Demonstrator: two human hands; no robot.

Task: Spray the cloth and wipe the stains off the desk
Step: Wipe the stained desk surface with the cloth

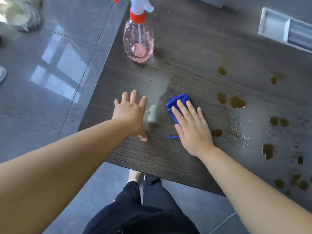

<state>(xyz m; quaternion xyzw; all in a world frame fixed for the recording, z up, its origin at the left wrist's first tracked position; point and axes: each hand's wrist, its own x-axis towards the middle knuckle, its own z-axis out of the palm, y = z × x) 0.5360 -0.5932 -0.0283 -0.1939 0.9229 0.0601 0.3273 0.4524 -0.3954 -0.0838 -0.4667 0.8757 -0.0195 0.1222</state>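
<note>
A folded blue cloth [179, 100] lies on the dark wood-grain desk [194, 53], and my right hand [192, 127] presses flat on it with straight fingers. My left hand [130, 112] rests flat on the desk to the cloth's left, fingers spread, beside a wet smear [155, 92]. Several brown stains [237, 102] dot the desk to the right of the cloth, with wet droplets among them. A pink clear spray bottle [138, 37] with a white and orange trigger head stands upright at the far left of the desk, apart from both hands.
A grey recessed cable tray [276, 26] is set into the desk at the far right. The desk's left and near edges drop to a glossy grey tiled floor [50, 73]. My dark trousers [143, 208] show below the near edge.
</note>
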